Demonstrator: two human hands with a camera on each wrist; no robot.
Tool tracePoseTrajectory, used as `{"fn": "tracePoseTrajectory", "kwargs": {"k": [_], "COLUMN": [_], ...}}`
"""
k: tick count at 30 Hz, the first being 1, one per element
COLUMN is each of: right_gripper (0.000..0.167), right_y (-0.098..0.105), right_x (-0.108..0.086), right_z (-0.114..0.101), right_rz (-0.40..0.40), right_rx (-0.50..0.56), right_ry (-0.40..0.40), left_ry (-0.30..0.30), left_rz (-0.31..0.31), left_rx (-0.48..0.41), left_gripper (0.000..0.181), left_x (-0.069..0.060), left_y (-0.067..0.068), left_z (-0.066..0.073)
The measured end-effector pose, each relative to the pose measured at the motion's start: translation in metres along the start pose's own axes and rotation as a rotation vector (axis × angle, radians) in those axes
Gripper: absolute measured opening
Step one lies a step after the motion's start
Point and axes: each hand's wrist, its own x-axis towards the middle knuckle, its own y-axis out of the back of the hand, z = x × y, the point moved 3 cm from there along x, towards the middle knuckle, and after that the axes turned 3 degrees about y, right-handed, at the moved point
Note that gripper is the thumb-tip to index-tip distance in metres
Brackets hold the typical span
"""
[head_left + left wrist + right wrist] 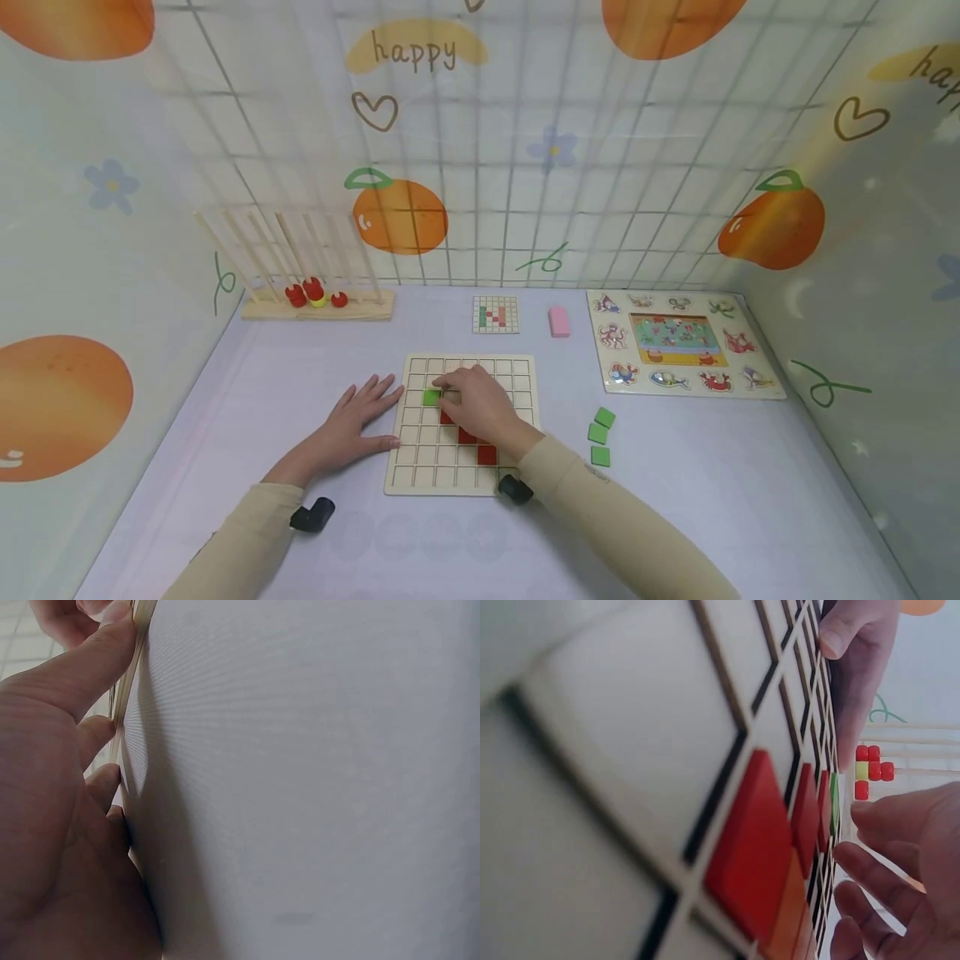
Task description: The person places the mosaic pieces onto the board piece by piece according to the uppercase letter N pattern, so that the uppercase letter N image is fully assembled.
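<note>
Head view: a gridded board [423, 454] lies at lower centre. The green tile [431, 397], squared to the grid, heads a diagonal of red tiles [487, 455] descending rightward. The left hand [360, 425] spreads at the board's left edge; the right hand [480, 406] is by the green tile.

Left wrist: left thumb and fingertips meet the board's steep edge, upper left.

Right wrist: right fingers, released and loosely bent, lower right.

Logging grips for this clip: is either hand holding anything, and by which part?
Nothing is visibly held: the right hand is beside a green tile; the left hand only touches the board.
</note>
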Motion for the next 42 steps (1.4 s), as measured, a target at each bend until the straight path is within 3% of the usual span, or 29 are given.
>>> {"fn": "tracePoseTrajectory", "kwargs": {"k": [14, 25, 36, 42], "right_gripper": [0.024, 0.02, 0.016, 0.016], "right_y": [0.013, 0.028, 0.044, 0.055], "right_x": [-0.028, -0.056, -0.091, -0.111], "right_z": [0.023, 0.041, 0.067, 0.085], "right_rz": [0.023, 0.033, 0.086, 0.075], "right_rx": [0.063, 0.126, 0.074, 0.063], "right_ry": [-0.032, -0.129, -0.159, -0.207], "left_ry": [0.009, 0.01, -0.009, -0.009], "left_rz": [-0.004, 0.004, 0.023, 0.025], "left_rx": [0.004, -0.002, -0.003, 0.006], "left_gripper": [0.093, 0.092, 0.09, 0.091], "left_x": [0.001, 0.0, -0.003, -0.001], "left_y": [-0.003, -0.001, 0.001, 0.0], "left_z": [-0.004, -0.002, 0.004, 0.003]}}
